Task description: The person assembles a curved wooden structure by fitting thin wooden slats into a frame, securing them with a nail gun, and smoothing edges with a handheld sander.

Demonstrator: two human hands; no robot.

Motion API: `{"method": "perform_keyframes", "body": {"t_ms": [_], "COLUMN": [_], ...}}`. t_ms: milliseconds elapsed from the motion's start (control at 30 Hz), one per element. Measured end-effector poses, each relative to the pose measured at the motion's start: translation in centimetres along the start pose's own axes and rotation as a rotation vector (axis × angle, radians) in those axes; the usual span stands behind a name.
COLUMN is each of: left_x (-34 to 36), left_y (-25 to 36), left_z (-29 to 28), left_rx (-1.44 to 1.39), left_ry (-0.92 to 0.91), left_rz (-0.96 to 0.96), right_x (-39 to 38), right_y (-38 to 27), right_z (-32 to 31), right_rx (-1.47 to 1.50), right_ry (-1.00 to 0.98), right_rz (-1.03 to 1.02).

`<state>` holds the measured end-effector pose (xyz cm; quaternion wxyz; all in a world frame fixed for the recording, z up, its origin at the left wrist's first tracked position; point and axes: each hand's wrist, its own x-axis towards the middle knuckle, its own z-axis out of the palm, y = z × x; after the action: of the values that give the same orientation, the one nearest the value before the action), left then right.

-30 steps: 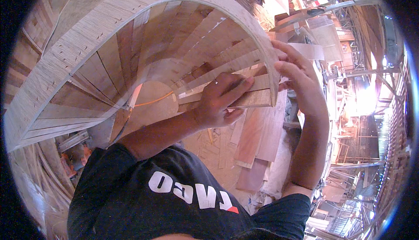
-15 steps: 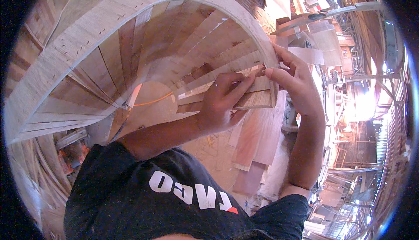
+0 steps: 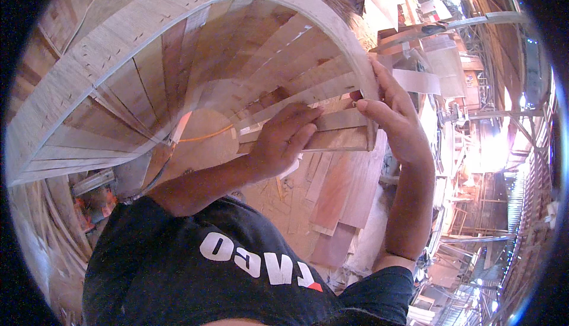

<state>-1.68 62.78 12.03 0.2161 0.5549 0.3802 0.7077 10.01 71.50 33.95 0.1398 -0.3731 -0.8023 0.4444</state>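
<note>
A large round basket of thin wooden slats (image 3: 178,71) with a wide bent rim band (image 3: 118,41) is tilted toward me and fills the upper left. My left hand (image 3: 284,139) reaches inside it and presses its fingers on a pale wooden slat (image 3: 338,118) near the rim's right end. My right hand (image 3: 394,112) pinches the rim band's edge there, thumb inside and fingers outside, just right of the left fingertips. My black shirt (image 3: 237,261) covers the lower part of the view.
Flat reddish veneer sheets (image 3: 349,189) lie on the floor below the basket. An orange cord (image 3: 204,135) runs across the basket's bottom disc. Bent wood strips (image 3: 35,225) pile up at the lower left. Workshop beams and stacked boards (image 3: 474,112) fill the right side.
My right hand has slid slightly down and left along the rim, closing its thumb onto the band. My left hand stays on the slat with its fingers a little flatter.
</note>
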Motion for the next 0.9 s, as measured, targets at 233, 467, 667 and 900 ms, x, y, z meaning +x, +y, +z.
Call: {"method": "perform_keyframes", "body": {"t_ms": [233,467,667,900], "left_x": [-1.5,-1.5,-1.7,-1.7], "left_y": [0.7,1.9,0.9,2.7], "left_z": [1.3,1.2,2.3,3.3], "left_rx": [-0.059,0.17,0.313,0.384], "left_ry": [0.131,0.108,0.136,0.218], "left_rz": [-0.188,0.135,0.144,0.105], "right_x": [0.1,1.9,4.1,7.6], "right_y": [-0.4,4.4,11.9,19.5], "right_z": [-0.5,-3.7,-4.5,-5.8], "right_rx": [0.173,0.264,0.553,0.631], "right_ry": [-0.057,-0.169,-0.366,-0.419], "right_rz": [0.06,0.007,-0.053,-0.261]}}
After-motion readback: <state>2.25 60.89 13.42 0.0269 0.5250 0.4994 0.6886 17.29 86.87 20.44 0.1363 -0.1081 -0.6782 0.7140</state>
